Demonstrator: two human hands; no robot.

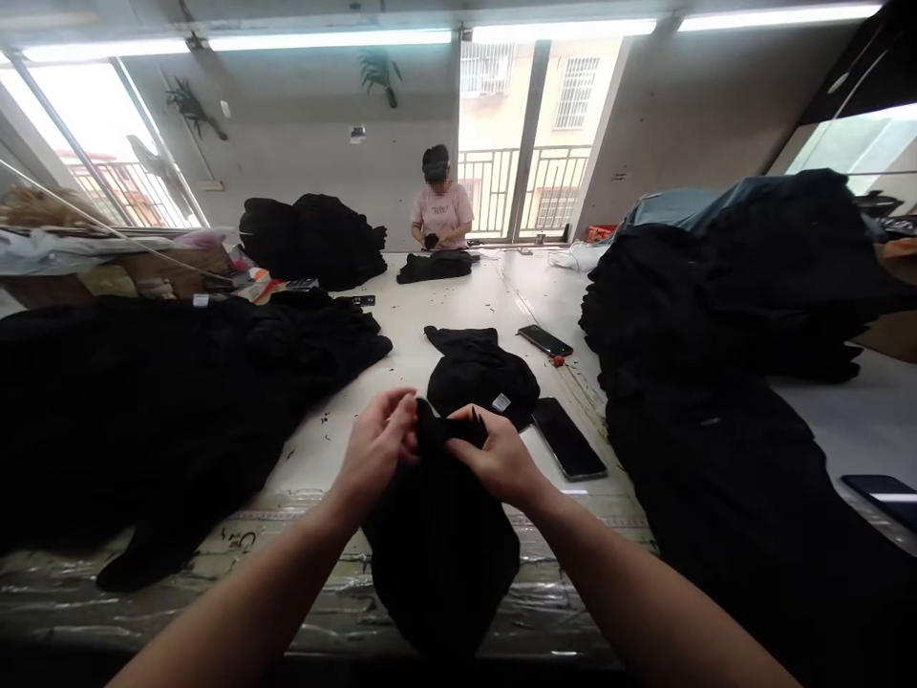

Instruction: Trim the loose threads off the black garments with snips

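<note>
A black cloth garment (444, 554) hangs down from my two hands over the near edge of the table. My left hand (383, 435) is closed, its thumb and fingers pinching the upper left edge of the cloth. On the other side my right hand (494, 454) is closed around a folded part of the same garment. Dark pointed tips (479, 420) stick up by the right fingers; whether they belong to a tool or to the cloth I cannot tell. Just beyond my hands another black garment (479, 373) with a white label (501, 402) lies on the table.
Black garments are heaped at the left (143, 401), the right (716, 287) and the back (311, 239). Two phones, one nearer (569, 440) and one farther (544, 340), lie right of centre on the white table (401, 325). A person (441, 205) handles black cloth at the far end.
</note>
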